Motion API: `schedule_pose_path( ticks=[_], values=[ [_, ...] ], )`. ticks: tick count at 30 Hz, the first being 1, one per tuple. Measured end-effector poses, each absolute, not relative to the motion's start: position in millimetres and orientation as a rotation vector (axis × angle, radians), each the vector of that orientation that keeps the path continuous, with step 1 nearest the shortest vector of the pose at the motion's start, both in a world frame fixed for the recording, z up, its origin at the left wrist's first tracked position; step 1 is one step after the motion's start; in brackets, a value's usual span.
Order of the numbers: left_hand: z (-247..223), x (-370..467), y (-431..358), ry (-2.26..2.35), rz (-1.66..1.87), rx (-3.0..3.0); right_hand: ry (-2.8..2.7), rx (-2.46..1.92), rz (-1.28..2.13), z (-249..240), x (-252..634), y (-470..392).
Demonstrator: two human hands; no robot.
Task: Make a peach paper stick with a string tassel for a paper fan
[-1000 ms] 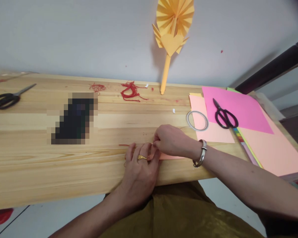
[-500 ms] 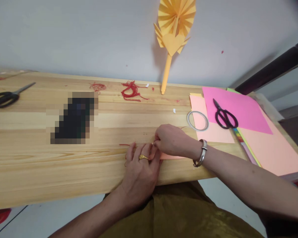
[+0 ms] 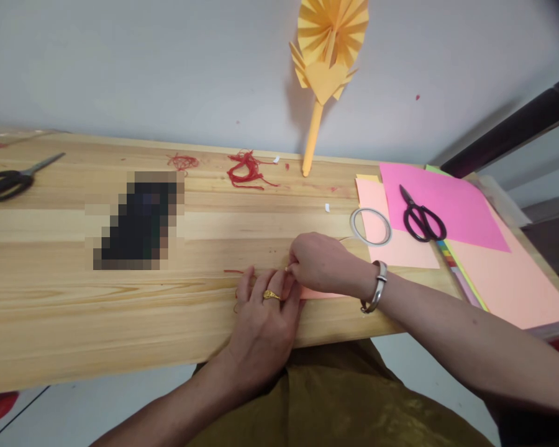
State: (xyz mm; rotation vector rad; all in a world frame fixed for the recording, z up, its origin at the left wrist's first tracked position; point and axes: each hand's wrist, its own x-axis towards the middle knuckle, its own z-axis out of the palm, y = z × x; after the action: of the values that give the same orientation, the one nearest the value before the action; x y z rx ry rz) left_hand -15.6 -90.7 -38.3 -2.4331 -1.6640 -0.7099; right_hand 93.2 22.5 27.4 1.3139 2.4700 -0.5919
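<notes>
My left hand (image 3: 263,316), with a gold ring, bends its fingers over a narrow piece of salmon-pink paper (image 3: 323,294) near the table's front edge and holds it there. Most of that paper lies under my hands. A red thread (image 3: 233,271) pokes out to the left of the fingers. My right hand (image 3: 319,261) is closed in a pinch right beside the left fingertips, over the paper. A small pale bit shows at its fingertips. From the tape roll (image 3: 353,231) a thin strip of tape runs behind my right hand; its end is hidden.
Black-handled scissors (image 3: 423,223) lie on pink sheets (image 3: 475,217) at the right; another pair of scissors (image 3: 13,184) is far left. Red thread (image 3: 246,171) lies near the wall. A yellow paper fan (image 3: 326,81) leans there. A blurred dark object (image 3: 137,220) sits left.
My left fingers have shifted very slightly on the paper. The right hand has hardly moved, and the other objects stay in place.
</notes>
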Motion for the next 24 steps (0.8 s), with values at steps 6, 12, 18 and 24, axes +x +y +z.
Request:
schedule_pose_path(
  ticks=[6,12,18,24],
  values=[
    [-38,-16,-92,-1.614,-0.718,-2.428,2.47,1.296,-0.545,28,90,22],
    [-35,-15,-93,-1.531,-0.594,-2.452,2.477,1.274,-0.509,30,87,22],
    [-29,-12,-92,-1.404,-0.465,-2.426,2.47,1.231,-0.493,32,86,22],
    [-27,-8,-91,-1.361,-0.373,-2.401,2.4,1.159,-0.474,38,87,18]
  ],
)
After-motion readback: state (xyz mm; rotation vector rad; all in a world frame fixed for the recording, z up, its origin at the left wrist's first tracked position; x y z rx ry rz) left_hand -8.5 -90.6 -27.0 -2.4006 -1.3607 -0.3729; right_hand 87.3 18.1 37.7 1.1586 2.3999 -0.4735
